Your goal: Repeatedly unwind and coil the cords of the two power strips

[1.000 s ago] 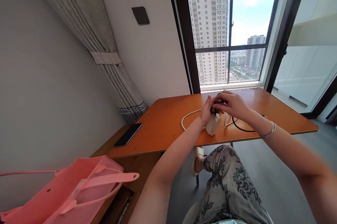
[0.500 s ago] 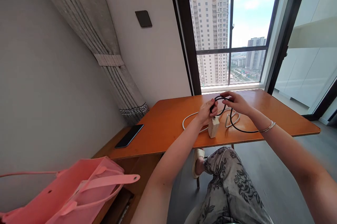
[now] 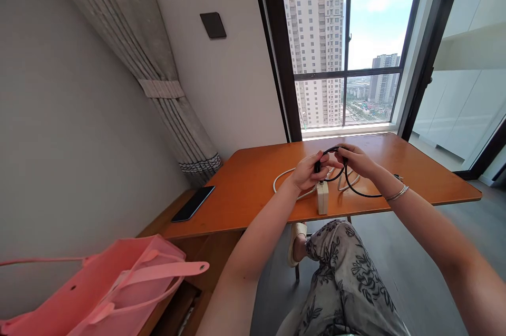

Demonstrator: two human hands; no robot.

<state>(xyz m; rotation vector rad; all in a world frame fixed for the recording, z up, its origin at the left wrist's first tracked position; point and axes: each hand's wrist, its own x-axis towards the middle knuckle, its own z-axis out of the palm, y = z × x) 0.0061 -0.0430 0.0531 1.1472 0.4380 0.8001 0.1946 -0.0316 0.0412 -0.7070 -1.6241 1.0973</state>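
Note:
A black cable [image 3: 364,195] is looped between my hands above the wooden table. My left hand [image 3: 309,172] is closed on one end of the loops. My right hand [image 3: 359,160] pinches the same cable on the other side, its fingers close to the left ones. From the loop the cable runs down to the right, passing behind my right wrist. A small white box-shaped block [image 3: 322,200] sits just below my left hand at the near table edge; whether it hangs or rests there I cannot tell. Behind my hands a white cable [image 3: 275,183] lies curled on the table.
The orange-brown table [image 3: 245,188] spans the middle. A dark phone or tablet [image 3: 193,204] lies at its left end. A pink bag [image 3: 130,278] stands at the lower left. Beyond the table are a window [image 3: 348,51] and a tied curtain [image 3: 166,88].
My right hand has lowered slightly, its fingers now pinching the black loop. The white block has turned and dropped a little, hanging straighter. My left hand keeps its hold.

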